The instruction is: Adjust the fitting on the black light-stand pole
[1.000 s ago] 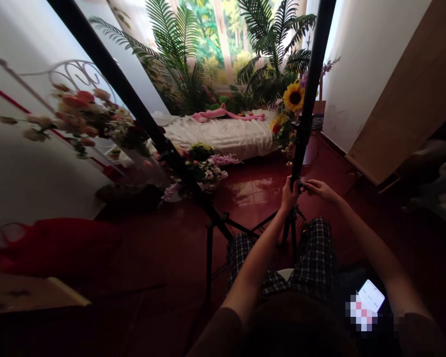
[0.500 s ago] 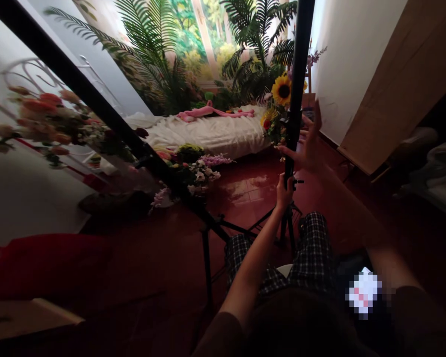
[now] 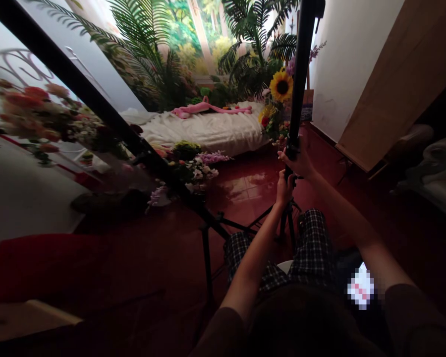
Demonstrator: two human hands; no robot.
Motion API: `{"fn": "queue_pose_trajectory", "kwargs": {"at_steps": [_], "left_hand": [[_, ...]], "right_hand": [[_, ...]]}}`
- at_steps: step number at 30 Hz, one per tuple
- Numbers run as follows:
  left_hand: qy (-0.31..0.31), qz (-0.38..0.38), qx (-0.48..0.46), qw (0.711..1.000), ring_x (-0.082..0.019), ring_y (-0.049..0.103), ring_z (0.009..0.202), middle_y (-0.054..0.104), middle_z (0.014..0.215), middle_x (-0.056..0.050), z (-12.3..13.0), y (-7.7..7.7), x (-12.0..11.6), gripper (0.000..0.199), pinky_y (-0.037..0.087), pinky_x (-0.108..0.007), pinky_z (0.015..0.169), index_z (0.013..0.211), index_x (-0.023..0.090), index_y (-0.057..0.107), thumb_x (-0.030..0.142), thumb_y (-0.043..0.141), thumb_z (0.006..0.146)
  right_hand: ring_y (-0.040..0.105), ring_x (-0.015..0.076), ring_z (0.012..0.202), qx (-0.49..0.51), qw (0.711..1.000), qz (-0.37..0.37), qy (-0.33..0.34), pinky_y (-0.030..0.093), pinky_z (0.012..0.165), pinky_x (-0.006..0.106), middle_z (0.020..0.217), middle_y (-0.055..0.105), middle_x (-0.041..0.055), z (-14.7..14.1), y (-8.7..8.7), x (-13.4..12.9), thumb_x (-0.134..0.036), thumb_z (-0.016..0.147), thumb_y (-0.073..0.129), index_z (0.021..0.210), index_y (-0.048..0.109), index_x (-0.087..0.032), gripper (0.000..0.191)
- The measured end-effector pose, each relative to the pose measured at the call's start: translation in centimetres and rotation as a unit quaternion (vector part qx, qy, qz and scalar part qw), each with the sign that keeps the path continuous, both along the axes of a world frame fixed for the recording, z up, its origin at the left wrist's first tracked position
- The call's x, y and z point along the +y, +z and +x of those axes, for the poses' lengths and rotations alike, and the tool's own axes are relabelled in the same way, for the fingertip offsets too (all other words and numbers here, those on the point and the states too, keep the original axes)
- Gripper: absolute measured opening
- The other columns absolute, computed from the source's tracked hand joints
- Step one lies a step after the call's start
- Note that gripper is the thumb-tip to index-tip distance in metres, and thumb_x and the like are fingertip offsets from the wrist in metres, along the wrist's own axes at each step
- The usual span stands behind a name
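Observation:
A black tripod stand (image 3: 299, 94) rises between my knees, its pole nearly upright and its legs spread on the floor. My left hand (image 3: 283, 189) is wrapped around the lower part of the pole, just beside a small knob. Right above it, my right hand (image 3: 301, 161) is closed around the pole at a collar, with the thumb across the near side. Some of its fingers are hidden or blurred behind the pole. A second black stand (image 3: 109, 118) slants from the upper left down to my left knee.
A bed with a white cover (image 3: 223, 131) holds a pink plush toy (image 3: 196, 108). Artificial flowers (image 3: 198, 166) stand before it, and a sunflower (image 3: 281, 86) is behind the pole. A wooden board (image 3: 379, 99) leans at right. A lit screen (image 3: 361, 287) lies beside my right thigh.
My right hand has come down from beside the pole, where its fingers were spread, and closed around it. My left hand keeps its hold. The view has shifted slightly.

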State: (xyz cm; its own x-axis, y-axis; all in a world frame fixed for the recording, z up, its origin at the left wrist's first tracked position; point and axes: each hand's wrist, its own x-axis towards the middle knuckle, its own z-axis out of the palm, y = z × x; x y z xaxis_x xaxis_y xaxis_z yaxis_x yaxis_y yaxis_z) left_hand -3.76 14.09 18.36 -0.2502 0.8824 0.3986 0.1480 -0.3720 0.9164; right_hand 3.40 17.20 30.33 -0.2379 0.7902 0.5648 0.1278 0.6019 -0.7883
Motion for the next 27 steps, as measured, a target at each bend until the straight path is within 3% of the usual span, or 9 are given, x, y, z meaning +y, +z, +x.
{"fn": "queue_pose_trajectory", "kwargs": {"at_steps": [3, 8, 12, 15, 18, 21, 24, 27], "left_hand": [[0.008, 0.016, 0.010, 1.000, -0.012, 0.061, 0.072, 0.066, 0.092, -0.006, 0.0, -0.6, 0.5, 0.029, 0.048, -0.023, 0.068, 0.120, 0.017, 0.050, 0.032, 0.049, 0.095], [0.027, 0.032, 0.018, 0.999, -0.017, 0.064, 0.085, 0.067, 0.099, -0.010, -0.1, -1.3, 0.9, 0.032, 0.050, -0.027, 0.078, 0.119, 0.018, 0.053, 0.038, 0.051, 0.094], [0.030, 0.036, 0.029, 0.998, -0.016, 0.063, 0.080, 0.066, 0.094, -0.008, -0.1, -1.3, 0.7, 0.030, 0.049, -0.026, 0.074, 0.115, 0.019, 0.053, 0.042, 0.047, 0.096], [0.040, 0.038, 0.039, 0.998, -0.014, 0.062, 0.074, 0.065, 0.090, -0.005, 0.0, -1.2, 0.6, 0.030, 0.048, -0.025, 0.072, 0.113, 0.020, 0.052, 0.045, 0.046, 0.096], [0.069, 0.044, 0.047, 0.996, -0.015, 0.062, 0.074, 0.065, 0.087, -0.005, 0.1, -1.4, 0.7, 0.033, 0.047, -0.025, 0.071, 0.111, 0.020, 0.052, 0.048, 0.045, 0.096], [0.080, 0.053, 0.059, 0.994, -0.016, 0.063, 0.075, 0.066, 0.088, -0.006, 0.1, -1.7, 0.9, 0.035, 0.046, -0.027, 0.071, 0.111, 0.020, 0.052, 0.050, 0.044, 0.097], [0.076, 0.050, 0.064, 0.994, -0.017, 0.063, 0.075, 0.066, 0.087, -0.007, 0.1, -1.8, 0.9, 0.036, 0.046, -0.027, 0.071, 0.113, 0.019, 0.052, 0.051, 0.043, 0.097], [0.080, 0.046, 0.065, 0.994, -0.017, 0.064, 0.077, 0.067, 0.089, -0.007, 0.1, -1.7, 0.9, 0.036, 0.046, -0.026, 0.071, 0.112, 0.019, 0.053, 0.050, 0.044, 0.097]], "right_hand": [[0.064, 0.0200, 0.080, -0.020, 0.998, -0.006, -0.052, 0.053, 0.071, 0.033, 0.084, 0.063, 0.0006, -0.4, -1.4, -1.0, -0.060, 0.076, 0.072, 0.122, 0.043, -0.026, 0.064], [0.065, 0.0237, 0.092, -0.034, 0.999, -0.006, -0.030, 0.055, 0.084, 0.040, 0.098, 0.066, 0.0039, 0.8, -2.7, -1.8, -0.057, 0.074, 0.076, 0.125, 0.042, -0.028, 0.068], [0.061, 0.0246, 0.111, -0.042, 0.997, 0.009, -0.061, 0.048, 0.102, 0.043, 0.116, 0.063, 0.0084, 3.5, -5.4, -3.4, -0.053, 0.079, 0.072, 0.117, 0.050, -0.027, 0.051], [0.061, 0.0211, 0.113, 0.012, 0.996, -0.026, -0.086, 0.047, 0.105, 0.040, 0.118, 0.063, 0.0085, 5.1, -8.0, -4.6, -0.054, 0.089, 0.059, 0.116, 0.051, -0.027, 0.038], [0.065, 0.0179, 0.098, 0.058, 0.990, -0.085, -0.097, 0.054, 0.093, 0.034, 0.104, 0.066, 0.0059, 5.4, -9.4, -4.9, -0.055, 0.090, 0.056, 0.116, 0.050, -0.027, 0.039], [0.065, 0.0137, 0.072, 0.082, 0.982, -0.127, -0.112, 0.055, 0.068, 0.025, 0.083, 0.065, 0.0006, 4.8, -9.5, -4.3, -0.055, 0.088, 0.059, 0.112, 0.050, -0.027, 0.038], [0.056, 0.0094, 0.051, 0.114, 0.970, -0.184, -0.109, 0.045, 0.045, 0.018, 0.067, 0.060, -0.0043, 4.3, -8.8, -3.2, -0.050, 0.086, 0.062, 0.107, 0.051, -0.026, 0.034], [0.050, 0.0067, 0.041, 0.163, 0.935, -0.301, -0.091, 0.034, 0.034, 0.015, 0.063, 0.059, -0.0053, 4.3, -8.2, -1.9, -0.036, 0.081, 0.069, 0.099, 0.052, -0.024, 0.027]]}}
